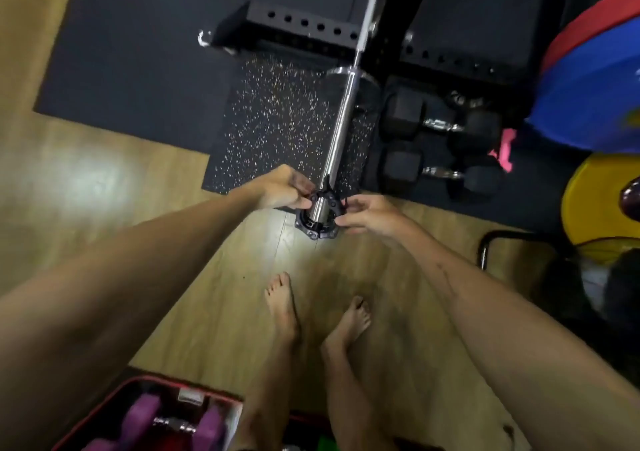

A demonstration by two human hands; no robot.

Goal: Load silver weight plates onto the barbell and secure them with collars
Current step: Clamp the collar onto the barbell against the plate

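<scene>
The left hand [284, 191] pinches one side of a black collar [318, 220] and the right hand [367, 213] pinches the other, so both are closed narrow on the same ring, fingertips only. Between them the collar sits around the very tip of the barbell [341, 121] sleeve, its clamp lever apparently up against the steel; whether it is latched cannot be told. Holding it from both sides likely keeps the ring square to the sleeve so that it does not bind.

Away from the hands, along the sleeve, the chrome runs bare up to a silver weight plate [341, 73] seated near the inner shoulder, seen edge-on; how many plates are stacked there is unclear. Beyond that the bar passes over a black rack [301, 31].

Judging by the gap, the collar sits well apart from the plate and would have to travel up the sleeve to touch it before it is clamped.

Under the hands lies the wooden floor [121, 173], meeting a speckled mat [277, 118] just beyond them. To the right of the right hand lie black hex dumbbells [440, 125], and farther out coloured bumper plates [595, 97]. Near the person's bare feet [318, 312], a red-edged case [145, 412] holds purple dumbbells [145, 416].
</scene>
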